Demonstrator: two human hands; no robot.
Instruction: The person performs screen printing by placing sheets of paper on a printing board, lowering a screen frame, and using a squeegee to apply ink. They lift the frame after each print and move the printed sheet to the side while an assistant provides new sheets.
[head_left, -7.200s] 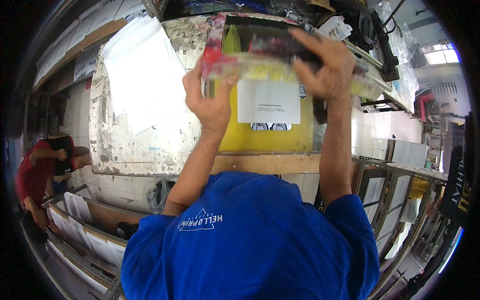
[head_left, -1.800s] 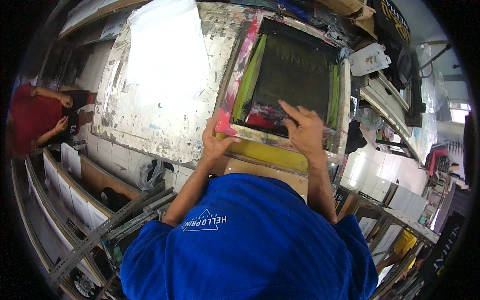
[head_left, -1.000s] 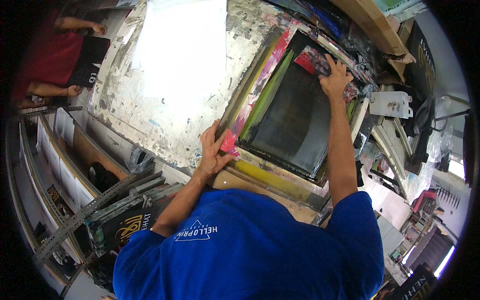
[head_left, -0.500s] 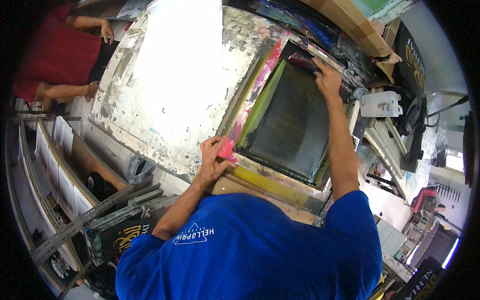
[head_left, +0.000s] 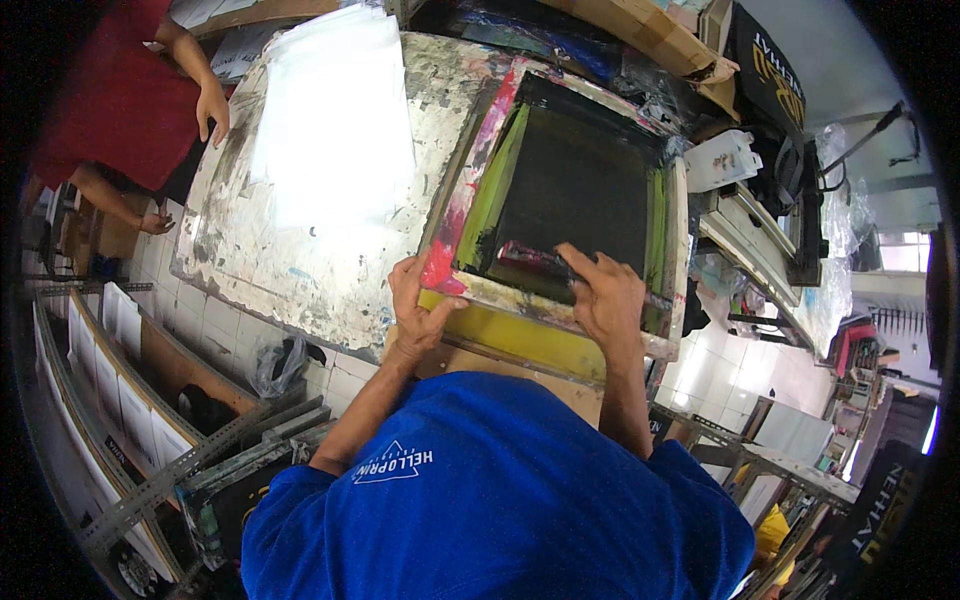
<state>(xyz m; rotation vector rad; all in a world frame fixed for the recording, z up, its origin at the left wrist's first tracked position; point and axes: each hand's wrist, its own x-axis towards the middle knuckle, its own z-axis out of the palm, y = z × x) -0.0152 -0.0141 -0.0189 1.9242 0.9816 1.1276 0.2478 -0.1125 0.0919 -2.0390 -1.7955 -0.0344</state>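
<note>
In front of me lies a screen printing frame, its left rail smeared pink and red. Black ink coats the mesh, with yellow-green strips along both sides. My right hand is closed around a squeegee, with the index finger laid along it, at the near end of the mesh. The squeegee is dark with reddish smears and partly covered by the hand. At the frame's near left corner, my left hand grips the rail, thumb toward me and fingers on the outer side.
White paper sheets lie on the stained table left of the frame. Across the table's left edge stands a person in red, one hand near it. A white container is at the right; metal racking stands at the lower left.
My right hand has drawn the squeegee from the far end of the mesh to the near end. My left hand stays on the corner. The other person's hand has come nearer the table.
</note>
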